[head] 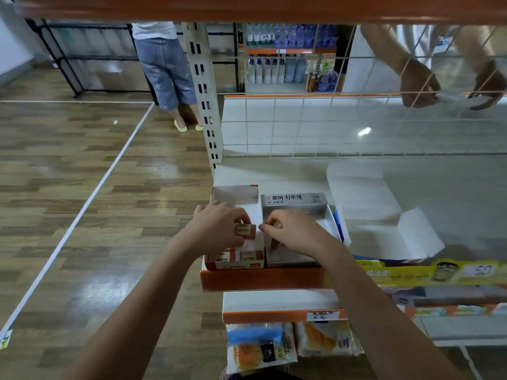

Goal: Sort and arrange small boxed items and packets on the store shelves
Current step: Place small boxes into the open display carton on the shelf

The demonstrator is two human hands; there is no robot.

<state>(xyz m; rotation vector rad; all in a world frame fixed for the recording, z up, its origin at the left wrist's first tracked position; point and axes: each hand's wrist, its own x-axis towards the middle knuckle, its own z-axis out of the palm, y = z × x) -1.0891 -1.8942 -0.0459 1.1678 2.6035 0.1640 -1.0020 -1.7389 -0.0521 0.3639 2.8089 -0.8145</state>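
Two open display boxes stand side by side at the left end of the white shelf (301,171). The red-trimmed box (236,196) on the left holds small red-and-white eraser packets (248,257) along its front. The grey box (295,200) on the right has Korean lettering. My left hand (219,226) hovers over the red-trimmed box and pinches a small red packet (245,231). My right hand (293,231) reaches into the grey box with curled fingers around a reddish item (274,245), mostly hidden.
An opened white-and-blue carton (384,223) lies flat to the right on the same shelf. A wire grid backs the shelf; another person's hands (419,89) work behind it. Packets (260,349) hang below. Someone in blue trousers (167,75) stands on the wood floor at left.
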